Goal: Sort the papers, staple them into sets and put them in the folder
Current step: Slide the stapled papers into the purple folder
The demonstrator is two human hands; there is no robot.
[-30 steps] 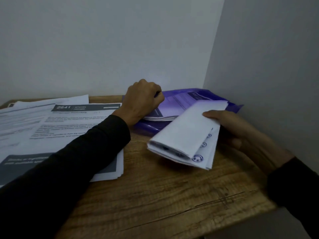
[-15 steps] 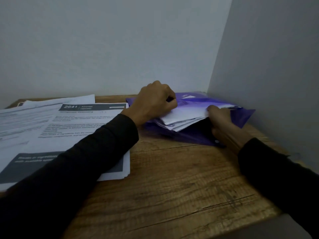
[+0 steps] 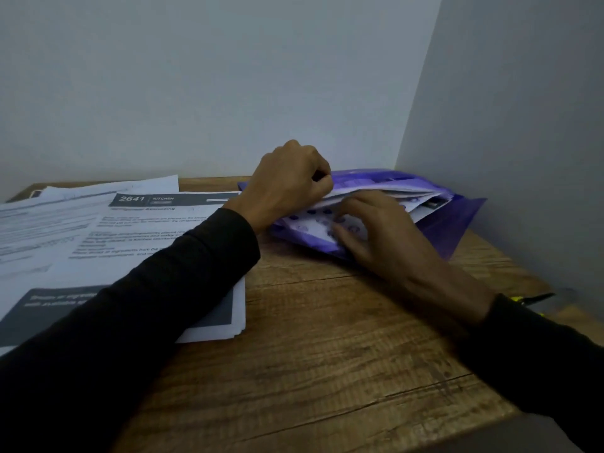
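Note:
A translucent purple folder (image 3: 457,220) lies at the back right of the wooden desk, in the corner by the walls. My left hand (image 3: 287,181) grips its upper cover (image 3: 369,178) and holds it lifted. White sets of paper (image 3: 313,223) lie inside the folder. My right hand (image 3: 369,230) rests on them with spread fingers, pressing them down. A stack of printed sheets (image 3: 137,230) headed "2641 KITCHEN" lies on the left of the desk, partly under my left sleeve.
More loose sheets (image 3: 108,188) fan out behind the stack at the far left. A dark object with yellow parts (image 3: 532,299) lies at the desk's right edge, behind my right sleeve. Walls stand close behind and to the right. Bare wood (image 3: 327,354) fills the front.
My right hand carried a folded set of papers from above the desk into the folder and now lies flat on it. My left hand kept the cover lifted.

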